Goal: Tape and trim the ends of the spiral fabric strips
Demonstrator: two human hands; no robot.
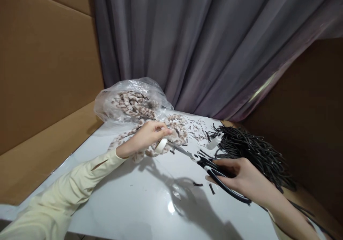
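Gripping scissors [196,157], the right hand [243,177] lies before a star-marked curtain [166,39].

Left hand [151,135] beyond right hand [245,177]

My scissors [196,157] had smooth metal blades [183,150] and plastic-looking handles [227,191], above a glossy tabletop [115,207]. Near the frame's centre, my strips [177,125] looked fluffy, like plush, beside a shiny, clear plastic bag [104,104]; matt cardboard [48,54] filled the upper left.
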